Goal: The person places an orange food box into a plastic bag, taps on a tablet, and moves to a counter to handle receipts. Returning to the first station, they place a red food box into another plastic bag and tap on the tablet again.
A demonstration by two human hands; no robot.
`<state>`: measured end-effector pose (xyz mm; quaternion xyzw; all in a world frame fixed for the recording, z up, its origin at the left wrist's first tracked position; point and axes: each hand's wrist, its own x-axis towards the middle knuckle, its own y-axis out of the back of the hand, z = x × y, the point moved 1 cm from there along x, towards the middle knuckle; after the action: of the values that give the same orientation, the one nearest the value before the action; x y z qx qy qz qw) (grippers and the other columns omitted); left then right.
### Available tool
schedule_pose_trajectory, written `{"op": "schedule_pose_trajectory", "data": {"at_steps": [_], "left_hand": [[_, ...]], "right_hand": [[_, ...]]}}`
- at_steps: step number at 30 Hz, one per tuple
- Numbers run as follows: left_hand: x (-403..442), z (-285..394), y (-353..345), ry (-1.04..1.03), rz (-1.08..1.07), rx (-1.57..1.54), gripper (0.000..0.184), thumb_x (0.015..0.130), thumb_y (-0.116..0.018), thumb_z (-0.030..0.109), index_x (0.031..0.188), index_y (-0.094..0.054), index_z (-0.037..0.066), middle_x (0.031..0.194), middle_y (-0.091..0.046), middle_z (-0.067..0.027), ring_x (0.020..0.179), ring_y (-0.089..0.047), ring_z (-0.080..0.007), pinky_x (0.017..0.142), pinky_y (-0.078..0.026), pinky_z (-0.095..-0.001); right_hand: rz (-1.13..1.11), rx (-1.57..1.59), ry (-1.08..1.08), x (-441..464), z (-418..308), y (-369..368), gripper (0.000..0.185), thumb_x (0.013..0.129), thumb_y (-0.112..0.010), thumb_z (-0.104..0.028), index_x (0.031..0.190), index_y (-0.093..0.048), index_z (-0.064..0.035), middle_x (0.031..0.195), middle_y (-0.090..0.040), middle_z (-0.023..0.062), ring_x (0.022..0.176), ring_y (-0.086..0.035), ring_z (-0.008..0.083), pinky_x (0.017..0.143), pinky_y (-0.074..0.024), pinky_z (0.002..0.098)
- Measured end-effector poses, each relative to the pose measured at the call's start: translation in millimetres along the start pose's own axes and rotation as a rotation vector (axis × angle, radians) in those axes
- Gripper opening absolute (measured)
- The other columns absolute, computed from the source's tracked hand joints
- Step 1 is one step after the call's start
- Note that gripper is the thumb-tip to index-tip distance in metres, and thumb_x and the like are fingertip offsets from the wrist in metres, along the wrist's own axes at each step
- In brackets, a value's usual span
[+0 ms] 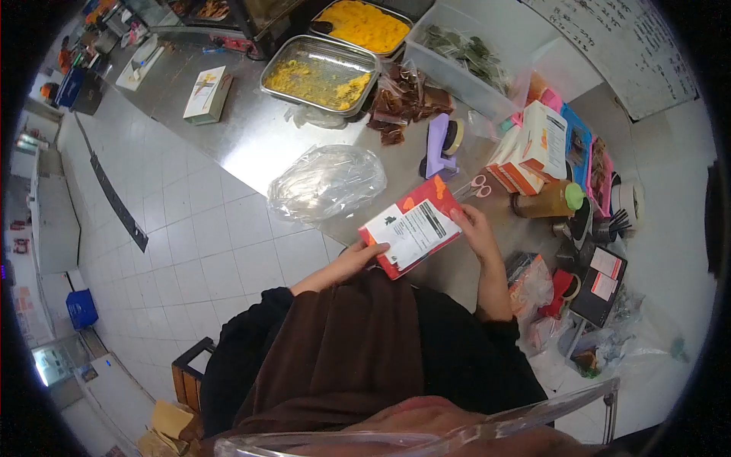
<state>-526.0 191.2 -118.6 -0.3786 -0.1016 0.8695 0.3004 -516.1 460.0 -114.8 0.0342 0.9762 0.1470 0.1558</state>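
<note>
Between my hands is a flat red packet [411, 232] with orange patches and a large white printed label. The fingers of my left hand [359, 257] close on its lower left corner, thumb on top. My right hand [476, 228] grips the packet's right edge. Just beyond that edge lie scissors with pink handles [480, 185]. A clear plastic bag [327, 183] rests on the metal table, up and left of the packet. Past the packet's top stands a purple tape dispenser [439, 148].
Two metal trays with yellow food, a nearer one [320, 74] and a farther one [365, 27], stand at the back. Near them are brown sachets [403, 99] and a clear bin [464, 57]. Orange-and-white boxes [544, 137] and a green-lidded bottle [548, 200] stand right.
</note>
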Motion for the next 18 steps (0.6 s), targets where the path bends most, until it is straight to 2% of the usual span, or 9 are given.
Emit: {"op": "schedule_pose_trajectory", "data": {"at_steps": [3,4,6,8,11,13,14,17,18], "left_hand": [[-49,52,15,-0.203,0.188,0.233,0.041,0.084,-0.053,0.027,0.109,-0.049,-0.004,0.104,-0.055,-0.0120,0.096,-0.051,-0.0154,0.084,-0.039,-0.0261],[-55,65,32,-0.261,0.259,0.387,0.039,0.084,-0.053,0.027,0.105,-0.051,-0.005,0.098,-0.058,-0.0125,0.091,-0.052,-0.0151,0.080,-0.040,-0.0264],[-53,77,76,-0.204,0.455,0.395,0.042,0.084,-0.051,0.031,0.101,-0.053,-0.007,0.086,-0.059,-0.0123,0.080,-0.053,-0.0151,0.073,-0.041,-0.0263],[-44,93,113,-0.298,0.540,0.432,0.048,0.084,-0.047,0.037,0.101,-0.053,-0.007,0.081,-0.058,-0.0122,0.075,-0.052,-0.0150,0.069,-0.041,-0.0269],[6,63,192,-0.322,0.561,0.604,0.051,0.084,-0.043,0.040,0.100,-0.053,-0.007,0.082,-0.058,-0.0120,0.074,-0.052,-0.0157,0.070,-0.041,-0.0284],[-2,66,189,-0.290,0.481,0.487,0.051,0.084,-0.041,0.040,0.101,-0.053,-0.007,0.085,-0.058,-0.0136,0.076,-0.052,-0.0175,0.073,-0.041,-0.0295],[-3,70,191,-0.274,0.439,0.432,0.052,0.084,-0.041,0.039,0.102,-0.052,-0.008,0.087,-0.058,-0.0144,0.077,-0.052,-0.0183,0.074,-0.041,-0.0300],[-2,82,231,-0.344,0.533,0.440,0.048,0.084,-0.041,0.035,0.105,-0.052,-0.006,0.093,-0.058,-0.0179,0.085,-0.054,-0.0209,0.078,-0.041,-0.0299],[12,74,253,-0.501,0.688,0.635,0.047,0.081,-0.046,0.033,0.108,-0.051,-0.004,0.092,-0.059,-0.0214,0.086,-0.058,-0.0261,0.076,-0.043,-0.0321]], "right_hand": [[0.154,0.049,0.225,-14,-49,-26,0.036,0.083,-0.056,-0.028,0.100,-0.055,0.0031,0.089,-0.059,0.0035,0.079,-0.052,0.0094,0.075,-0.0410,0.0249],[0.143,0.051,0.231,-14,-63,-41,0.039,0.082,-0.057,-0.029,0.101,-0.054,0.0043,0.089,-0.059,0.0075,0.082,-0.054,0.0134,0.075,-0.0422,0.0268],[0.127,0.058,0.251,2,-91,-77,0.044,0.080,-0.059,-0.031,0.102,-0.052,0.0066,0.090,-0.060,0.0154,0.087,-0.057,0.0215,0.076,-0.0446,0.0306],[0.107,-0.035,0.232,29,-96,-114,0.046,0.080,-0.057,-0.035,0.097,-0.053,0.0068,0.089,-0.059,0.0196,0.088,-0.058,0.0259,0.074,-0.0451,0.0335],[0.057,-0.202,0.082,76,-53,-156,0.056,0.081,-0.049,-0.047,0.093,-0.055,0.0072,0.087,-0.059,0.0232,0.085,-0.058,0.0328,0.073,-0.0441,0.0357],[0.057,-0.375,0.099,93,-33,-170,0.061,0.082,-0.045,-0.051,0.091,-0.056,0.0087,0.081,-0.059,0.0237,0.082,-0.058,0.0330,0.071,-0.0440,0.0348],[0.006,-0.397,0.034,98,-37,-165,0.063,0.081,-0.042,-0.054,0.090,-0.058,0.0063,0.084,-0.059,0.0251,0.084,-0.057,0.0373,0.072,-0.0431,0.0368],[0.094,-0.324,0.024,120,-49,-146,0.048,0.081,-0.048,-0.045,0.090,-0.061,0.0009,0.084,-0.060,0.0219,0.082,-0.058,0.0338,0.071,-0.0440,0.0350],[0.114,-0.396,0.041,139,-37,-142,0.042,0.080,-0.050,-0.040,0.090,-0.061,-0.0009,0.084,-0.060,0.0210,0.081,-0.059,0.0328,0.071,-0.0443,0.0349]]}}
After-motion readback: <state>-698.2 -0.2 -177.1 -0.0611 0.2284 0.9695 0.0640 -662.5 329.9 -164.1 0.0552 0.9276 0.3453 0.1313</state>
